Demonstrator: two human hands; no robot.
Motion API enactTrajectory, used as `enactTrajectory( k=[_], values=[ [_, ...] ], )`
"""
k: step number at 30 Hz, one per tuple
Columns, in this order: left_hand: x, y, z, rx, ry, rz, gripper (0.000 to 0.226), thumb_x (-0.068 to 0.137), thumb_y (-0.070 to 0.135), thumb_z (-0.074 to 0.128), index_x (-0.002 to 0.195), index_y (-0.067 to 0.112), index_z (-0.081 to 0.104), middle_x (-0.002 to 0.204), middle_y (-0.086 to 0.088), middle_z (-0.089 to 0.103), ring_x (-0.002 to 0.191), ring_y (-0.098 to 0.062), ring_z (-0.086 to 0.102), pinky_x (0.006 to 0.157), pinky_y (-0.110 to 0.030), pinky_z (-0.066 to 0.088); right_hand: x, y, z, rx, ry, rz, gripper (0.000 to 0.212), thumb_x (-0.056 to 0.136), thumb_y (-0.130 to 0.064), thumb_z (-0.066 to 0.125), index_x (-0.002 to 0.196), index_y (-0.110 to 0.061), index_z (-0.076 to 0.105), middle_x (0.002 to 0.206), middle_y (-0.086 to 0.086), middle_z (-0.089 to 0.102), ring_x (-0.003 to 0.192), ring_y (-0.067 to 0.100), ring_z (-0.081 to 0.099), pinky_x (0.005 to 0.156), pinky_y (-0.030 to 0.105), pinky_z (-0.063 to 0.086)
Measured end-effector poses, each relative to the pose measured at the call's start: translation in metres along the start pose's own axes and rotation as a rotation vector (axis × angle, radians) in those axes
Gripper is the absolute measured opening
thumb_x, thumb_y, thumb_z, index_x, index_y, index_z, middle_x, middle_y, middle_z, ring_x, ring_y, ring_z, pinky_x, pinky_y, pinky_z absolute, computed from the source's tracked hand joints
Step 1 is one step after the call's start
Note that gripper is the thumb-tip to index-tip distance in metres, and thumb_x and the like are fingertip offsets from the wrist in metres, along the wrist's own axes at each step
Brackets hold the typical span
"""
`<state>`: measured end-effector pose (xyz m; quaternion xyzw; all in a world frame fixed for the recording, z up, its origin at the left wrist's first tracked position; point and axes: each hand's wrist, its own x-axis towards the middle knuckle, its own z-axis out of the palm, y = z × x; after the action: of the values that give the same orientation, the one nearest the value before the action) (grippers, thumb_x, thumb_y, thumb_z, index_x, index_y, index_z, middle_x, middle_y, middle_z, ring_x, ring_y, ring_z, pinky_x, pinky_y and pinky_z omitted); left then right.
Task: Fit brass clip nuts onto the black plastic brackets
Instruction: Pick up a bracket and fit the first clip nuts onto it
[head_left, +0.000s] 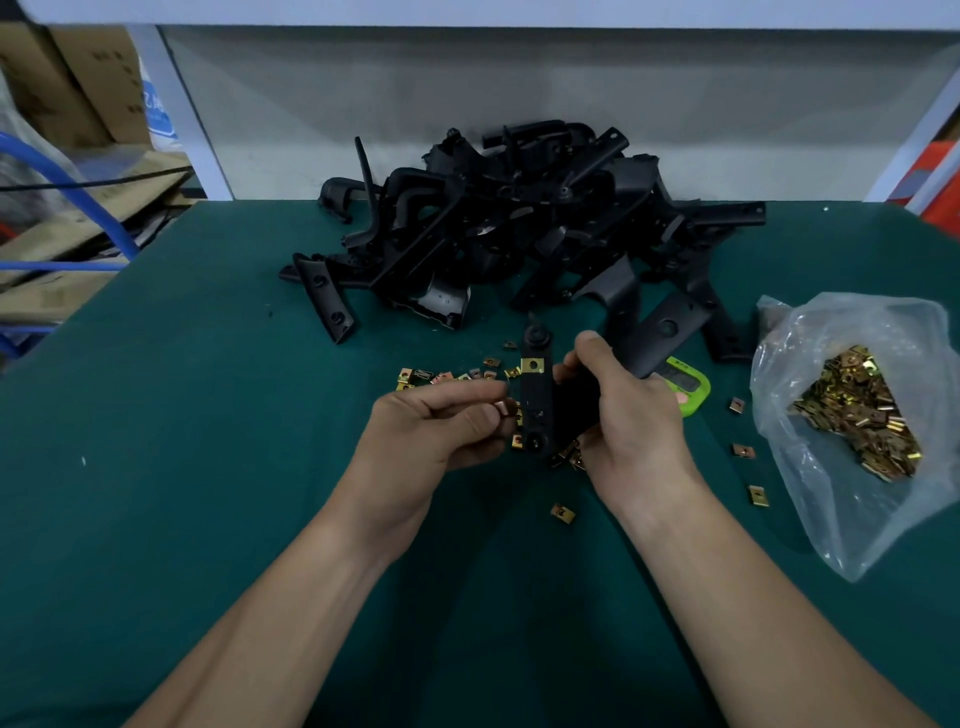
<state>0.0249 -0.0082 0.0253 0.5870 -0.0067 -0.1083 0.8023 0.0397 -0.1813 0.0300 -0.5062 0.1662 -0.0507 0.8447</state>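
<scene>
My right hand (626, 415) grips a black plastic bracket (535, 395) held upright above the green table. One brass clip nut (532, 365) sits on the bracket's upper part and another (518, 441) near its lower end. My left hand (436, 426) pinches a brass clip nut (505, 407) at its fingertips, right against the bracket's left edge. Loose clip nuts (447, 375) lie scattered on the table behind my hands.
A heap of black brackets (519, 228) fills the back of the green table (208, 415). A clear plastic bag of clip nuts (862, 410) lies at the right. A green device (691, 384) sits behind my right hand. Cardboard boxes (78, 83) stand off the table's left.
</scene>
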Motion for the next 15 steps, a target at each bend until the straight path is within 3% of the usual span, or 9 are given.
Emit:
enactTrajectory(
  k=[5, 15],
  values=[
    [-0.0058, 0.0031, 0.0035, 0.031, -0.062, -0.044, 0.020, 0.073, 0.015, 0.076, 0.092, 0.015, 0.083, 0.087, -0.014, 0.077, 0.078, -0.018, 0.074, 0.067, -0.025, 0.059, -0.0001, 0.0003, 0.0006, -0.033, 0.004, 0.000, 0.040, 0.094, -0.031, 0.071, 0.056, -0.020, 0.072, 0.069, 0.002, 0.071, 0.061, 0.016, 0.068, 0.059, 0.034, 0.054],
    [-0.0076, 0.0061, 0.0032, 0.041, -0.110, -0.013, 0.027, 0.065, 0.031, 0.084, 0.090, 0.018, 0.084, 0.077, -0.006, 0.075, 0.070, -0.014, 0.071, 0.065, -0.023, 0.058, -0.0005, -0.0015, 0.0010, -0.011, 0.003, -0.008, 0.040, 0.095, -0.027, 0.071, 0.056, -0.019, 0.073, 0.066, 0.000, 0.070, 0.057, 0.013, 0.068, 0.052, 0.027, 0.054]
  ],
)
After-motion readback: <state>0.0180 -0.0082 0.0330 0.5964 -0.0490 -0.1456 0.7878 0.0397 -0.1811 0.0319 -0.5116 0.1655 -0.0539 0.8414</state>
